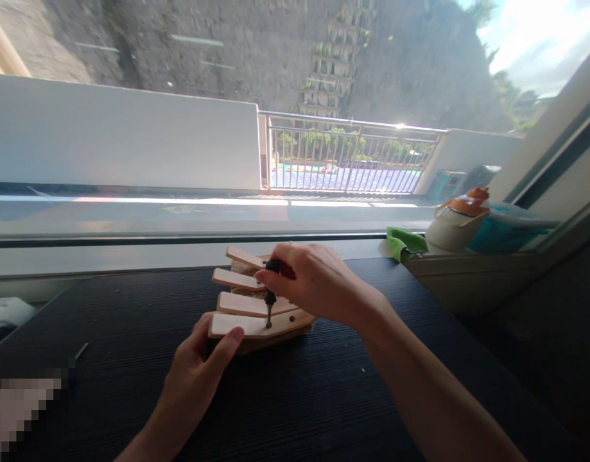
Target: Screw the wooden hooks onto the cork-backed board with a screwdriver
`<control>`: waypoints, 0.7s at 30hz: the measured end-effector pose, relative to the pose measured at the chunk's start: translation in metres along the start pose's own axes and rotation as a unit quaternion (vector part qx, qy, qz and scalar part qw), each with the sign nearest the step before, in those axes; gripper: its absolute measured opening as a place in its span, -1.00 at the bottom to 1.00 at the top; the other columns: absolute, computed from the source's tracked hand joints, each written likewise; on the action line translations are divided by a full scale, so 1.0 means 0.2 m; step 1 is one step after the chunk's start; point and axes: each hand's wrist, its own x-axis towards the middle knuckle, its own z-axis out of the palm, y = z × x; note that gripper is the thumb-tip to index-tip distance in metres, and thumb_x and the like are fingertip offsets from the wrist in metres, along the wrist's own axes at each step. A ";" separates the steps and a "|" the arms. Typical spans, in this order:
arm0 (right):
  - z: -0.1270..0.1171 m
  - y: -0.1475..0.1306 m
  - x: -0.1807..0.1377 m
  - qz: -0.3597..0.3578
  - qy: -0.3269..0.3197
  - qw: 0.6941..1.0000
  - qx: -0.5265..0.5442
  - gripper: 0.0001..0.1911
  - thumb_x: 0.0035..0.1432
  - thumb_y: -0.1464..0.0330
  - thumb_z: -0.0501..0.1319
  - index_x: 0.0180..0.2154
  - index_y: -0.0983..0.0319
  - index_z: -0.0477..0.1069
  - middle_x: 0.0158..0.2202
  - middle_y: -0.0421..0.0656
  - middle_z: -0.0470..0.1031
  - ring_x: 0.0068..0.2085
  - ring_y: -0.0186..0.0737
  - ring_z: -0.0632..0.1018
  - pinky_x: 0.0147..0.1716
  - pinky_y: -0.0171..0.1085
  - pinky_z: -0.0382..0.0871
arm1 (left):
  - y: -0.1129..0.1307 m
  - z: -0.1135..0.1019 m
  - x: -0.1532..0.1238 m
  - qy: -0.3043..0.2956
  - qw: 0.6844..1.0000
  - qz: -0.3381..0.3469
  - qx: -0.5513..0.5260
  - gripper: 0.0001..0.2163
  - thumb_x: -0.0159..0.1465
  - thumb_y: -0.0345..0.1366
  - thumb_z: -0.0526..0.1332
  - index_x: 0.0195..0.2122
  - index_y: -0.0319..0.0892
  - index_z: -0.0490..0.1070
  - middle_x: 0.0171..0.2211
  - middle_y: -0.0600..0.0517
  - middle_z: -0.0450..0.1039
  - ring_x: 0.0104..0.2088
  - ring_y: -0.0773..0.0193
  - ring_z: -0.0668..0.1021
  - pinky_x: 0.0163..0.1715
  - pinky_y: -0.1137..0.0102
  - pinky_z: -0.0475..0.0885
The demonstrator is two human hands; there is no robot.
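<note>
A small wooden piece with several pale slats (232,326) lies on the dark table. My left hand (198,353) grips the near slat's left end, thumb on top and fingers at its side. In my right hand (309,276) is a screwdriver (269,298) with a black handle, held nearly upright. Its metal tip meets a screw spot on the near slat. To the right of the tip, a dark round hole or screw head (292,319) shows in the same slat. My right hand covers the right ends of the farther slats.
The dark table (131,333) stands against a window sill. A green cloth (405,244) and a cream pot-like container (456,224) with an orange top sit at the right. A thin metal rod (81,351) lies at the left, near a pixelated patch.
</note>
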 end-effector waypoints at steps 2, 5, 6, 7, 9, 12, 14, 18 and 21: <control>0.01 0.00 0.00 0.002 0.013 1.000 -0.007 -0.65 0.25 0.16 0.08 -0.46 0.25 0.37 -0.61 -0.27 0.27 -0.56 -0.42 0.15 -0.51 -0.33 -0.09 | -0.01 0.00 0.00 -0.001 1.000 -0.003 0.001 -0.62 0.08 0.08 0.19 -0.24 -0.09 0.45 -0.22 0.04 0.59 -0.14 0.10 0.58 -0.08 0.36 0.39; 0.00 -0.01 -0.01 -0.017 0.011 1.000 0.002 -0.70 0.22 0.18 0.09 -0.44 0.24 0.37 -0.59 -0.27 0.29 -0.55 -0.42 0.18 -0.51 -0.32 -0.10 | -0.01 0.00 0.01 -0.001 1.000 -0.003 -0.005 -0.59 0.05 0.10 0.20 -0.25 -0.10 0.46 -0.23 0.04 0.59 -0.15 0.09 0.57 -0.08 0.35 0.40; 0.00 -0.01 -0.01 -0.026 0.003 1.000 0.011 -0.75 0.20 0.20 0.11 -0.40 0.23 0.39 -0.57 -0.28 0.32 -0.54 -0.42 0.20 -0.50 -0.33 -0.09 | -0.01 0.00 0.01 -0.002 1.000 -0.003 -0.007 -0.60 0.05 0.10 0.20 -0.25 -0.10 0.46 -0.24 0.04 0.59 -0.15 0.09 0.57 -0.08 0.35 0.40; -0.01 -0.02 -0.02 -0.034 -0.006 0.999 0.020 -0.80 0.18 0.23 0.13 -0.36 0.21 0.40 -0.55 -0.28 0.33 -0.54 -0.42 0.22 -0.49 -0.33 -0.08 | -0.01 0.00 0.01 -0.003 1.000 -0.004 -0.009 -0.60 0.05 0.10 0.19 -0.25 -0.09 0.46 -0.24 0.05 0.59 -0.15 0.09 0.57 -0.08 0.35 0.40; -0.03 -0.03 -0.03 -0.049 -0.025 0.998 0.035 -0.87 0.16 0.30 0.14 -0.30 0.19 0.42 -0.53 -0.30 0.35 -0.52 -0.42 0.24 -0.48 -0.33 -0.07 | 0.00 0.01 0.01 -0.004 1.000 -0.006 -0.008 -0.63 0.08 0.08 0.18 -0.25 -0.09 0.45 -0.24 0.05 0.59 -0.14 0.10 0.57 -0.08 0.35 0.39; -0.05 -0.03 -0.03 -0.063 -0.045 0.996 0.047 -0.86 0.20 0.31 0.13 -0.29 0.20 0.43 -0.55 -0.31 0.32 -0.53 -0.42 0.23 -0.47 -0.34 -0.07 | 0.00 0.01 0.00 -0.001 1.000 -0.009 -0.002 -0.64 0.10 0.06 0.17 -0.24 -0.09 0.45 -0.22 0.05 0.58 -0.11 0.10 0.56 -0.05 0.35 0.37; -0.04 -0.03 -0.03 -0.061 -0.039 0.996 0.044 -0.83 0.22 0.28 0.13 -0.32 0.22 0.42 -0.56 -0.31 0.31 -0.53 -0.43 0.22 -0.47 -0.33 -0.06 | 0.00 0.01 0.00 0.000 1.000 -0.008 -0.001 -0.64 0.10 0.07 0.16 -0.24 -0.08 0.45 -0.20 0.04 0.58 -0.10 0.10 0.56 -0.03 0.35 0.37; -0.01 -0.01 -0.01 -0.031 -0.015 0.999 0.018 -0.73 0.24 0.19 0.13 -0.35 0.25 0.41 -0.55 -0.28 0.34 -0.54 -0.43 0.22 -0.48 -0.33 -0.06 | 0.00 0.00 0.00 -0.007 1.000 -0.006 -0.002 -0.62 0.10 0.08 0.16 -0.23 -0.09 0.44 -0.19 0.03 0.58 -0.09 0.08 0.55 -0.02 0.33 0.37; 0.01 -0.01 0.00 -0.003 -0.005 1.000 0.000 -0.67 0.24 0.13 0.11 -0.37 0.26 0.42 -0.53 -0.24 0.37 -0.54 -0.41 0.23 -0.49 -0.32 -0.06 | -0.01 0.00 0.00 -0.004 1.000 -0.005 -0.003 -0.63 0.10 0.08 0.17 -0.23 -0.09 0.45 -0.20 0.02 0.59 -0.10 0.07 0.56 -0.02 0.30 0.38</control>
